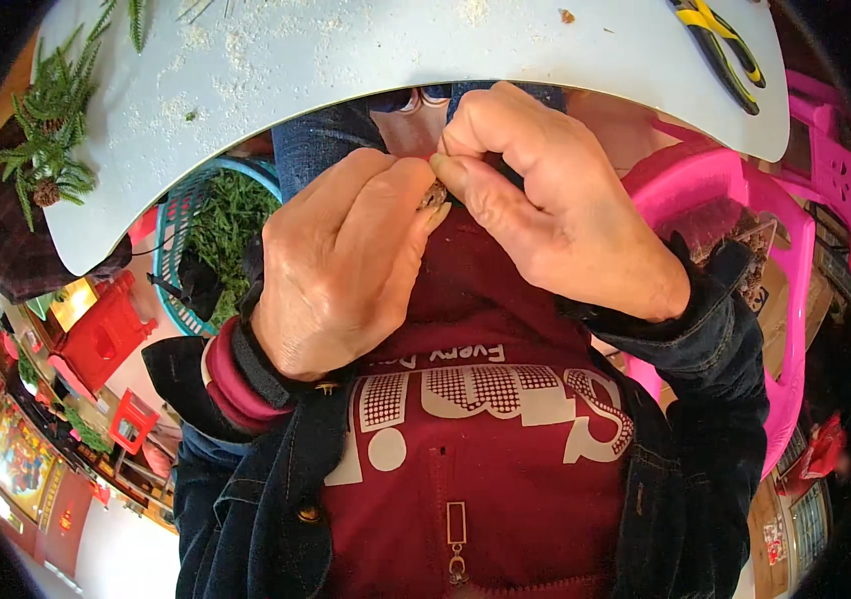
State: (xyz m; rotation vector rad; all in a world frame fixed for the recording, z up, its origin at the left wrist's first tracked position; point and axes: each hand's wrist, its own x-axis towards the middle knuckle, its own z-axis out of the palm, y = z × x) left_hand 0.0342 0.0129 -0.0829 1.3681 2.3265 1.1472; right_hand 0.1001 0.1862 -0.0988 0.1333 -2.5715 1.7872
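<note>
In front of my chest, just off the table's near edge, my two hands meet at the fingertips. My left hand [336,265] is closed, its thumb and fingers pinching a small brown pine cone [432,196] that shows only in part. Against it, my right hand [560,205] pinches thumb to forefinger. Whatever those right fingertips hold is hidden or too thin to make out.
The white table [396,50] carries pale crumbs, yellow-and-black pliers [723,55] at the right, and a green artificial sprig with cones [56,150] at the left. Below stands a blue basket [168,250] of greenery. A pink chair [795,369] holds a clear container of cones [745,255].
</note>
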